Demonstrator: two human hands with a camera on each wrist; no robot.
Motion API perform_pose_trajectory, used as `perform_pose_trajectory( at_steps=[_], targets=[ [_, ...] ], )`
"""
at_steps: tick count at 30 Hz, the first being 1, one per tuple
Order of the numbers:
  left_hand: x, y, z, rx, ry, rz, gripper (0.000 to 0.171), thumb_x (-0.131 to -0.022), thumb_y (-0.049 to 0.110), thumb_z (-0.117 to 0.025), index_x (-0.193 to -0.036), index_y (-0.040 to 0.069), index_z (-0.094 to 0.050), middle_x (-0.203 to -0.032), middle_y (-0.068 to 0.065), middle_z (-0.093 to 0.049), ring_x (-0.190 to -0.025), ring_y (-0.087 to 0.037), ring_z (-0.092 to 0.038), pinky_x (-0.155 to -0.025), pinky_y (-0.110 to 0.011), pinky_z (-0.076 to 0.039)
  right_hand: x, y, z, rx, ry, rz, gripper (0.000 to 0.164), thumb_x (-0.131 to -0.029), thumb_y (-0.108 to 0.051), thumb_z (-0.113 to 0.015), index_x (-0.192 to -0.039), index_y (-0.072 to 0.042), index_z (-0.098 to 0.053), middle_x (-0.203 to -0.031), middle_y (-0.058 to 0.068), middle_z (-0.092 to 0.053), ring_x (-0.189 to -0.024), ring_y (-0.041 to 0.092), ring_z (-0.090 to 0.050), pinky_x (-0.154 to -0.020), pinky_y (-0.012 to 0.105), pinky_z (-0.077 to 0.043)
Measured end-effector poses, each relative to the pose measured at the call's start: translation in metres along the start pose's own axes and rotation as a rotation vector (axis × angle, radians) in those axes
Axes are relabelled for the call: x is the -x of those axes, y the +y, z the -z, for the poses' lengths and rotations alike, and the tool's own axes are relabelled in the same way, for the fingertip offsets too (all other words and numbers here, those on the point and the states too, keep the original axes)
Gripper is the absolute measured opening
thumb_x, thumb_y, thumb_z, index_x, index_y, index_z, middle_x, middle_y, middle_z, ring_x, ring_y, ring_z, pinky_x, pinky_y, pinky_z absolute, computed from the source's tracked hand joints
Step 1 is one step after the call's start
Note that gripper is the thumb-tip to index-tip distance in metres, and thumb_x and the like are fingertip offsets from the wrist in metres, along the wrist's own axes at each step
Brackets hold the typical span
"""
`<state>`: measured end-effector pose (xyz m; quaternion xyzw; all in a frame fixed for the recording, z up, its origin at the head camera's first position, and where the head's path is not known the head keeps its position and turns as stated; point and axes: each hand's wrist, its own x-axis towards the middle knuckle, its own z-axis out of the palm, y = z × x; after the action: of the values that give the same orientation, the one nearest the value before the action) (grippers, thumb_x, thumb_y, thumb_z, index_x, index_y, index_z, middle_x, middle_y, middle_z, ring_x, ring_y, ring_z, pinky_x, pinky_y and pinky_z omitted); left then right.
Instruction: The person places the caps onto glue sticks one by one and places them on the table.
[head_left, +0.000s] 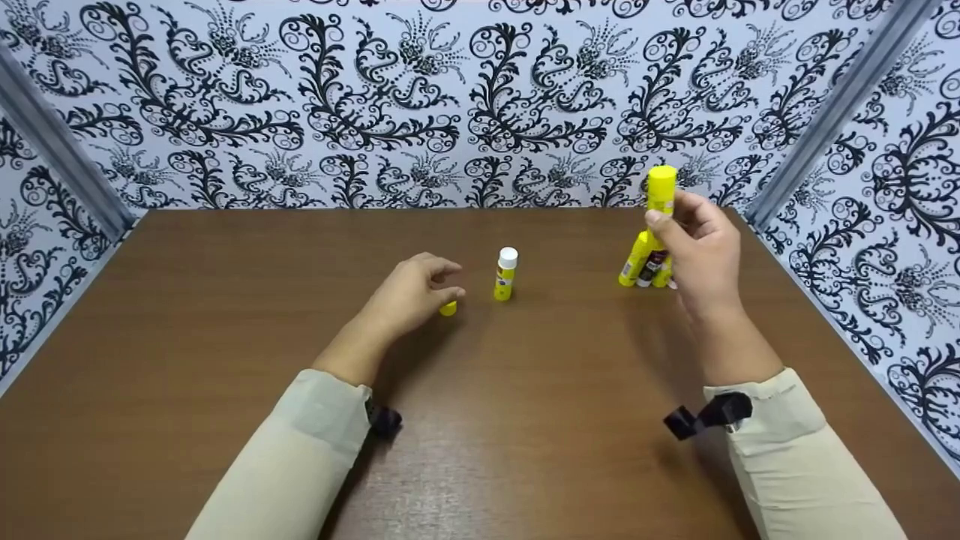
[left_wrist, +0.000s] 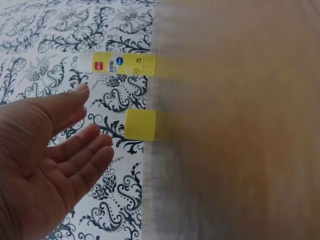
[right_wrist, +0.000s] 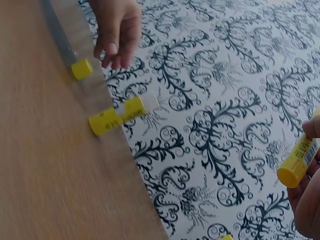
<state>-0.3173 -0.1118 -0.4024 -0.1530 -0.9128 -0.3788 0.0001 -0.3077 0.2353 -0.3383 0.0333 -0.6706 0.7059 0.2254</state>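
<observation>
My right hand [head_left: 709, 251] pinches a yellow glue stick [head_left: 661, 187] upright between thumb and fingers, above a group of several glue sticks [head_left: 636, 259] at the table's right. That held glue stick [right_wrist: 298, 162] shows its yellow end at the right edge of the right wrist view. Left of the middle, my left hand [head_left: 409, 292] hovers with fingers loosely extended beside a short yellow cap [left_wrist: 140, 124], holding nothing. Close by stands a glue stick with a white top [head_left: 505, 274]; its printed label faces the left wrist view.
The brown table [head_left: 525, 420] reaches back to a patterned wall [head_left: 390, 97]. Grey metal posts [head_left: 825, 112] frame the corners. Dark straps with small black devices [head_left: 709, 416] sit at both wrists.
</observation>
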Motion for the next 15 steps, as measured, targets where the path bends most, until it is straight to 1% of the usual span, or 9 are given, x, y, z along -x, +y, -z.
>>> perform_pose_trajectory(
  at_steps=[4,8,10,12,15],
  targets=[
    [-0.001,-0.001,-0.001,-0.018,-0.021,0.004,0.044,-0.095,0.019,-0.077,-0.136,0.004,-0.067,-0.131,-0.017,-0.066,-0.119,-0.035,-0.063,-0.106,-0.044,-0.055,-0.008,0.002,0.010,-0.030,0.042,-0.001,0.026,-0.091,-0.006,-0.078,-0.116,-0.006,-0.072,-0.104,0.005,-0.069,-0.096,0.019,-0.060,-0.082,0.024,-0.054],
    [0.001,-0.004,-0.001,-0.041,-0.039,-0.013,0.045,-0.095,0.019,-0.077,-0.136,0.003,-0.067,-0.132,-0.018,-0.066,-0.121,-0.035,-0.063,-0.108,-0.047,-0.053,-0.016,0.003,0.020,-0.044,0.081,-0.013,0.029,-0.090,-0.005,-0.079,-0.119,-0.007,-0.072,-0.106,0.004,-0.068,-0.098,0.018,-0.059,-0.084,0.021,-0.055],
    [0.001,-0.005,-0.001,-0.051,-0.048,-0.031,0.044,-0.095,0.019,-0.076,-0.136,0.003,-0.067,-0.132,-0.018,-0.066,-0.121,-0.035,-0.063,-0.117,-0.051,-0.045,-0.020,0.004,0.025,-0.046,0.099,-0.017,0.030,-0.090,-0.005,-0.079,-0.119,-0.007,-0.072,-0.107,0.004,-0.068,-0.099,0.018,-0.060,-0.086,0.021,-0.056],
    [0.002,-0.007,-0.001,-0.055,-0.056,-0.047,0.044,-0.095,0.018,-0.075,-0.135,0.002,-0.067,-0.132,-0.019,-0.067,-0.119,-0.035,-0.064,-0.119,-0.054,-0.040,-0.025,0.006,0.030,-0.045,0.117,-0.022,0.030,-0.090,-0.004,-0.078,-0.119,-0.007,-0.072,-0.108,0.004,-0.068,-0.101,0.017,-0.060,-0.087,0.020,-0.056],
    [0.002,-0.008,-0.002,-0.048,-0.077,-0.048,0.043,-0.095,0.016,-0.074,-0.136,0.002,-0.067,-0.132,-0.019,-0.066,-0.116,-0.034,-0.064,-0.118,-0.053,-0.042,-0.030,0.008,0.037,-0.027,0.141,-0.020,0.030,-0.090,-0.005,-0.079,-0.120,-0.008,-0.072,-0.108,0.002,-0.069,-0.102,0.016,-0.061,-0.088,0.018,-0.056]
  ],
)
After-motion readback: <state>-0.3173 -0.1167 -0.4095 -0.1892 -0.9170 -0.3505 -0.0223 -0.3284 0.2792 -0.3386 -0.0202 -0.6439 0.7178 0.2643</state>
